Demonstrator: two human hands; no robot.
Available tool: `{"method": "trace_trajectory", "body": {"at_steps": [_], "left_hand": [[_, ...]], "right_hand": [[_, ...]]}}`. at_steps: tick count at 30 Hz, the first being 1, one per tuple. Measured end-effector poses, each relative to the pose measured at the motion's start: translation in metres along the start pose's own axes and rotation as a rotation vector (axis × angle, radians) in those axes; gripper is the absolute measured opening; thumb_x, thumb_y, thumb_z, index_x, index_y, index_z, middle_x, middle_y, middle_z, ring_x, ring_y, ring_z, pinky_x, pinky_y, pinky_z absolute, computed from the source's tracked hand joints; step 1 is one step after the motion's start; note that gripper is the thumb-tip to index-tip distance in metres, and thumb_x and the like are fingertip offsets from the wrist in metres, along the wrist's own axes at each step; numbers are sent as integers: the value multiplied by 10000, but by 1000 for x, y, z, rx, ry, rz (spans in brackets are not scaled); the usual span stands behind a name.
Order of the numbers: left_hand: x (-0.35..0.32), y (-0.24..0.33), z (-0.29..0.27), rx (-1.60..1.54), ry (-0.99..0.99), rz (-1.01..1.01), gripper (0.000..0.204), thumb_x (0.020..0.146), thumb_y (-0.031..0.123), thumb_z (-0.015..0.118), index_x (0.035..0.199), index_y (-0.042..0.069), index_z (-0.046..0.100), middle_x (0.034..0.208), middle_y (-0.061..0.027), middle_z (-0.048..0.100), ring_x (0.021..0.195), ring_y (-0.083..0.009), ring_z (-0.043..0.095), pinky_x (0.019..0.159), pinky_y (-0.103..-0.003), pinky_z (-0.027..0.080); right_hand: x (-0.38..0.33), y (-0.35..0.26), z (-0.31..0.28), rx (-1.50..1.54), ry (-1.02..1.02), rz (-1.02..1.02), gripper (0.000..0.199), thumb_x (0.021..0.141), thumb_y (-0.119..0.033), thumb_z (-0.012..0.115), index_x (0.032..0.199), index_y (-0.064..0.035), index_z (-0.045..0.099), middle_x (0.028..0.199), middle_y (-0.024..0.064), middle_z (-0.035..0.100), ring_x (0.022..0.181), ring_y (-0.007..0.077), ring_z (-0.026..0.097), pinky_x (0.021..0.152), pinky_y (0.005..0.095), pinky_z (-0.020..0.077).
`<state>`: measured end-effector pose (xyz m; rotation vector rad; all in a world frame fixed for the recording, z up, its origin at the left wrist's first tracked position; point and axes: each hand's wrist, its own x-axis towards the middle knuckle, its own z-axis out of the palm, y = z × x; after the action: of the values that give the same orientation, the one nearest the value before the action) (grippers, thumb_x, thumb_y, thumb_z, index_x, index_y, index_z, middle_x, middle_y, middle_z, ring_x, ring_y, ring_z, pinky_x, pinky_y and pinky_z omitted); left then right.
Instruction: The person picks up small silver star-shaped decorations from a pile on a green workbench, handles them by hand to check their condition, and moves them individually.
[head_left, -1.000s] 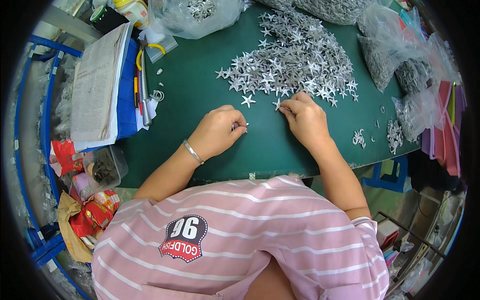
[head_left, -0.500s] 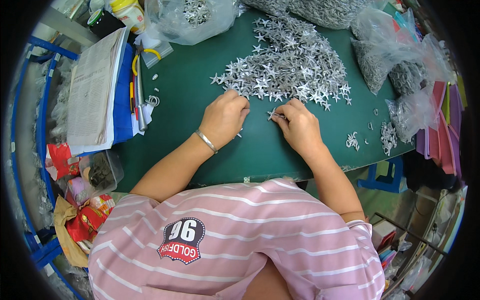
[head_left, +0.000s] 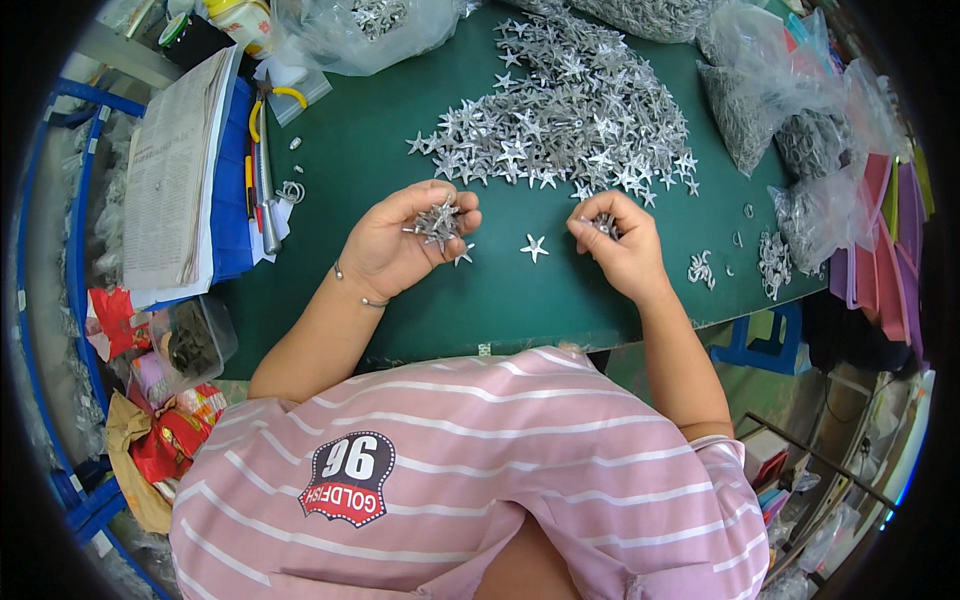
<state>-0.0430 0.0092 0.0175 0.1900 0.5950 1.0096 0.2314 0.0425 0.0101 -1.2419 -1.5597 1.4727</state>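
While the left hand (head_left: 400,245) lay palm up above the green surface (head_left: 360,140), it cupped a small cluster of silver stars (head_left: 437,222), fingers curled loosely round them. The right hand (head_left: 618,245) was pinched shut on what looked like a few more stars (head_left: 603,224), though its fingers hid most of them. One loose star (head_left: 535,247) lay between the hands, just below the big heap of stars (head_left: 565,110). Pliers (head_left: 265,170) lay well to the left.
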Motion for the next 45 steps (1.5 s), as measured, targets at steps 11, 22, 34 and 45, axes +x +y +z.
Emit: {"method": "trace_trajectory", "body": {"at_steps": [11, 22, 34, 45], "left_hand": [[1, -14, 6, 122, 97, -89, 223, 922, 106, 525, 1103, -10, 585, 998, -121, 634, 901, -204, 641, 744, -342, 561], [17, -31, 17, -198, -1, -245, 437, 993, 361, 386, 1143, -11, 559, 1115, -157, 604, 1036, -267, 600, 956, -485, 457], [21, -33, 25, -394, -36, -101, 219, 908, 276, 471, 885, 106, 607, 906, -61, 622, 844, -179, 615, 769, -349, 526], [59, 101, 65, -522, -78, 413, 150, 849, 234, 548, 867, 93, 598, 768, -51, 613, 681, -190, 605, 492, -295, 444]], "right_hand": [[-8, -25, 45, -820, -56, -268, 54, 780, -64, 644, 802, -18, 626, 923, 134, 587, 783, 351, 625, 680, 441, 522], [14, -50, 64, -376, 84, -694, 180, 703, 4, 687, 865, -17, 611, 934, 145, 595, 807, 274, 612, 692, 345, 513], [8, -66, 101, -656, 119, -967, 293, 754, -55, 664, 1040, -31, 602, 1103, 121, 580, 1001, 292, 549, 971, 438, 355], [3, -24, 81, 101, 154, -332, 165, 894, 6, 549, 1055, 19, 582, 1134, 88, 504, 969, 140, 548, 856, 263, 459]]}}
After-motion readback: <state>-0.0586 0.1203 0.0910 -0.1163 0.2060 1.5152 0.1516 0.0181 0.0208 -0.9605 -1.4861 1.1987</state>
